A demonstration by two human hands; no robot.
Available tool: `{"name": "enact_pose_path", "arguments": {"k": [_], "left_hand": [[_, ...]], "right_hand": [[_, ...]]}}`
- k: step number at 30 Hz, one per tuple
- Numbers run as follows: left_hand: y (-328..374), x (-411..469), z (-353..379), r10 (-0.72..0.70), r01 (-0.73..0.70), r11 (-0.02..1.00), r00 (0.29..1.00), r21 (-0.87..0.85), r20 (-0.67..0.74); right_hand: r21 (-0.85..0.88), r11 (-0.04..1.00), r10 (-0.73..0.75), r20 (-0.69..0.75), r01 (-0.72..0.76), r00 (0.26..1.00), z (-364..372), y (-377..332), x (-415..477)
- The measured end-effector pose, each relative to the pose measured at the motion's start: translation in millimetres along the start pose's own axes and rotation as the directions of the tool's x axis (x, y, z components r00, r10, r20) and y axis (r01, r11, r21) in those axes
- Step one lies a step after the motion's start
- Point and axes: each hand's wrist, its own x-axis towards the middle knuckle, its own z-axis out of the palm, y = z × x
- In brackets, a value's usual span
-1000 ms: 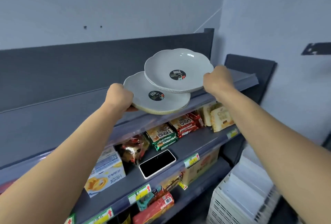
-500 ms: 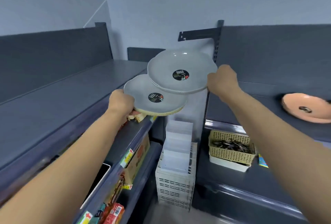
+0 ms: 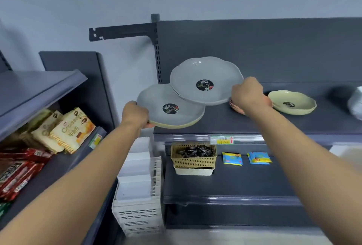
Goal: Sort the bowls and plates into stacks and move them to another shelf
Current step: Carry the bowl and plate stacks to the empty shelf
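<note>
Lower grey plate [image 3: 170, 107], riding on a cream plate [image 3: 176, 126], hangs over the shelf [image 3: 254, 125] at its left end, with the left hand [image 3: 135, 114] gripping the near-left rim and fingers [image 3: 151, 126] curled beneath. Upper grey plate [image 3: 205, 80] overlaps it, its right rim clutched in the right hand [image 3: 247, 93]. Probably one load per hand so each can join its own stack; a pink dish [image 3: 238, 108] and a cream dish [image 3: 291, 102] lie to the right.

A tan basket [image 3: 194, 158] of clips sits beside blue sachets [image 3: 232, 159].

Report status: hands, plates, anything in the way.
Left hand grips grey-and-cream stack. Right hand grips upper grey plate. Pink plate and cream plate sit on the shelf ahead.
</note>
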Motion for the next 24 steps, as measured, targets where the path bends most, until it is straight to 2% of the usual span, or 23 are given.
{"name": "enact_pose_path", "arguments": {"k": [6,11,18,24], "left_hand": [[4.9,20.3,72.1,-0.065,0.065,0.998,0.998,-0.005,-0.024],[1.2,41.7,104.5,-0.083,0.084,0.996,0.994,0.009,-0.073],[-2.6,88.6,124.6,-0.103,0.103,0.995,0.994,0.008,-0.044],[-17.9,141.5,139.1,-0.125,0.125,0.992,0.991,0.007,0.043]], "right_hand": [[0.123,0.992,0.038,0.002,-0.038,0.999,-3.3,39.4,78.4],[0.088,0.996,0.016,0.039,-0.020,0.999,1.4,52.6,121.3],[0.104,0.994,0.037,0.044,-0.041,0.998,27.3,46.4,158.2],[0.094,0.992,0.086,0.033,-0.089,0.996,50.7,40.2,179.7]]}}
